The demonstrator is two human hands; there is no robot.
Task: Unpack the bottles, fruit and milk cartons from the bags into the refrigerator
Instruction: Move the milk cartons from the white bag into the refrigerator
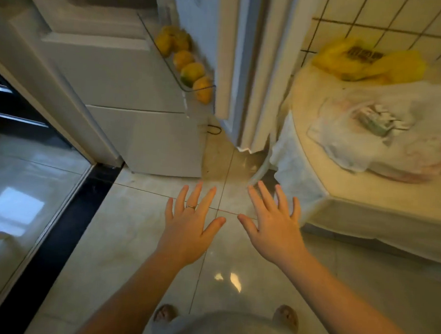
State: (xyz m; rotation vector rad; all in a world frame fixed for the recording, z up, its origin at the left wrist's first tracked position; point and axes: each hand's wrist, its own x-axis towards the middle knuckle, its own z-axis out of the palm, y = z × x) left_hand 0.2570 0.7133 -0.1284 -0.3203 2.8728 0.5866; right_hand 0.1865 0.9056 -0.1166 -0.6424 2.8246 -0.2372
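Observation:
My left hand (pixel 191 217) and my right hand (pixel 273 220) are stretched out side by side over the floor, fingers spread, holding nothing. Ahead stands the white refrigerator (pixel 121 81) with its door (pixel 238 50) open. Several yellow-orange fruit (pixel 192 72) lie in a row on a clear door shelf. On the table (pixel 369 193) at right lie a yellow plastic bag (pixel 362 62) and a translucent white bag (pixel 373 130) with a carton-like pack showing through it.
The table is draped with a pale cloth that hangs over its near edge. A tiled wall (pixel 396 20) rises behind it. A dark sliding-door track (pixel 60 234) runs along the floor at left. My feet show at the bottom of the view.

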